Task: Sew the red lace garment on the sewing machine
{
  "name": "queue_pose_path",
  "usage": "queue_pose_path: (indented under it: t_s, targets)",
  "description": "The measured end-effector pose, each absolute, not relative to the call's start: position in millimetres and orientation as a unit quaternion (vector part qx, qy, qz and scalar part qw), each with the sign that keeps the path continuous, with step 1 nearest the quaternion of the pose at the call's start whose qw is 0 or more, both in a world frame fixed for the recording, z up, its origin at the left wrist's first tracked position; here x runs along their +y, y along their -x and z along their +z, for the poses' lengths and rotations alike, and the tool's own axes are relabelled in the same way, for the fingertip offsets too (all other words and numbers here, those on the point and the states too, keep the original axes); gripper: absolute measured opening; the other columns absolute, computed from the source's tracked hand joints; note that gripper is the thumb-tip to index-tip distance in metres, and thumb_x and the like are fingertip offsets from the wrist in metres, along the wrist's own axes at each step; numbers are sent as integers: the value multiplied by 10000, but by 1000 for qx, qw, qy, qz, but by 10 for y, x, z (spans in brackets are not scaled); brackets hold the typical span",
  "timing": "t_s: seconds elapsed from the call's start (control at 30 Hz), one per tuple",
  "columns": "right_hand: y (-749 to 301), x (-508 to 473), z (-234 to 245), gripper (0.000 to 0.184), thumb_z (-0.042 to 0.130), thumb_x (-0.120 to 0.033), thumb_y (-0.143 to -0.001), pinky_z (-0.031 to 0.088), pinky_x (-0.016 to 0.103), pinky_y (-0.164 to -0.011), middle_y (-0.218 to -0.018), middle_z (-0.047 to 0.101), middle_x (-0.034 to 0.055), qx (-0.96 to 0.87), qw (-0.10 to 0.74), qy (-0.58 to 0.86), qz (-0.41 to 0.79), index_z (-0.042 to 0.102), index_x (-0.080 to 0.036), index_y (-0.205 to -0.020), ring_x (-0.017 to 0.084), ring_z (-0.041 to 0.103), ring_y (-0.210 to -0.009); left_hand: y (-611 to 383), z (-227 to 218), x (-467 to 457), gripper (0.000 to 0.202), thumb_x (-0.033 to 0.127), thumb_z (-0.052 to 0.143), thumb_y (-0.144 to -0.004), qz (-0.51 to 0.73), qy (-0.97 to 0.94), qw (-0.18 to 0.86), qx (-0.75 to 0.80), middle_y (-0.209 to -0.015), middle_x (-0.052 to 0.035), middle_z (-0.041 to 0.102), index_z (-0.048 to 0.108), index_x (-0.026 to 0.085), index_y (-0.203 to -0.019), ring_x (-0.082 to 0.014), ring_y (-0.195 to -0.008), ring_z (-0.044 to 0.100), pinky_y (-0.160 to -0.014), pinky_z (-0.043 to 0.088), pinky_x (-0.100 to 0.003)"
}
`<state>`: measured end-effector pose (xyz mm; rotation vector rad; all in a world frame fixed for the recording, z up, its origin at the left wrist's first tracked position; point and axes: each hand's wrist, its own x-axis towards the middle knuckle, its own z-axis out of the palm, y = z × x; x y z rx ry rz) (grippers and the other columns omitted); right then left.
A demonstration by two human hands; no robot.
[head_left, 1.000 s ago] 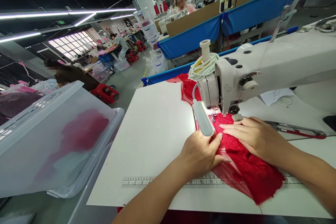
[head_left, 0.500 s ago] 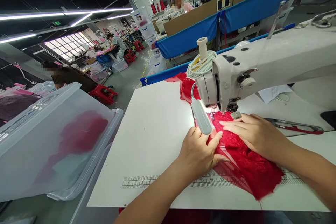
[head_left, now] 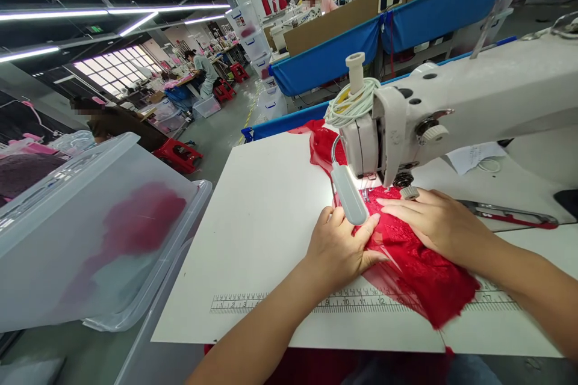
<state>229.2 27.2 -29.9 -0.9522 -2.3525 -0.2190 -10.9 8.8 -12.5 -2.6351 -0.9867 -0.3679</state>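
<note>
Red lace and sheer fabric (head_left: 424,264) lies under the needle area of a white sewing machine (head_left: 397,126), its near corner reaching over the printed ruler scale. My left hand (head_left: 341,243) rests on the fabric's left edge, thumb and fingers apart, some fingertips hidden behind a grey lamp (head_left: 350,195). Flat on the lace, to the right of the presser foot (head_left: 365,192), my right hand (head_left: 433,219) has its fingers stretched out. More red fabric (head_left: 321,147) bunches behind the machine head. The needle tip is too small to make out.
Red-handled thread snips (head_left: 510,215) lie right of my right hand, near a paper slip (head_left: 474,156). A translucent bin (head_left: 103,240) with red contents stands left of the white table (head_left: 253,216). People sit at other stations behind.
The fabric has slid slightly left and away from me, under the machine, with both hands moving along on it. The camera view has shifted a little.
</note>
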Motion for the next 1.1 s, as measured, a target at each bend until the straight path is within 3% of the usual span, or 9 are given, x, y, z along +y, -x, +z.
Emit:
queue_pose_path:
  t_s: [0.17,0.27,0.37,0.47,0.63,0.8,1.1]
  targets:
    - [-2324,293,-363,471,392,31,-842,473,347,-759,-1147,762,66,-889,293,344,-66,671,-180,-1159,220,625,-949,119,-110,128,719,693,249,-997,-139,917,153,-341,-1148,-150,699,609,186,-1357,-290,-975,603,-928,399,-454]
    - [-2334,273,-346,495,374,39,-852,451,370,-806,-1191,749,48,-905,289,305,-60,675,-211,-1155,223,617,-1003,109,-82,159,763,676,184,-1010,-136,939,127,-289,-1108,-166,678,643,118,-1252,-297,-1049,599,-918,444,-442]
    - [-2342,242,-310,431,367,32,-866,436,376,-794,-1053,775,49,-907,295,294,-51,703,-207,-994,222,622,-953,90,-54,171,659,544,163,-1065,-109,960,77,-248,-896,-100,641,671,127,-1016,-200,-810,606,-723,476,-335]
    - [-2354,222,-292,404,372,25,-869,438,380,-785,-1011,774,49,-903,281,323,-42,699,-212,-892,224,630,-914,64,-27,154,645,467,116,-1080,-103,957,49,-268,-764,-56,584,641,146,-884,-166,-639,536,-621,453,-311]
    - [-2362,219,-307,384,387,11,-878,435,380,-795,-947,772,35,-896,281,341,-40,685,-229,-839,223,649,-919,26,10,85,705,538,102,-1060,-124,942,35,-309,-905,-116,649,615,74,-1196,-198,-724,597,-630,490,-318]
    - [-2350,217,-284,356,394,-1,-907,410,358,-782,-869,756,34,-894,299,329,-55,665,-205,-797,195,645,-875,30,-60,13,761,665,251,-1002,-111,942,77,-306,-1204,-239,641,604,50,-1280,-255,-882,630,-679,513,-352]
    - [-2348,213,-247,355,392,9,-913,399,357,-803,-931,768,49,-895,281,336,-88,666,-197,-821,185,659,-831,42,-115,-40,770,721,311,-969,-109,930,135,-323,-1242,-205,664,627,109,-1314,-269,-903,613,-744,460,-379]
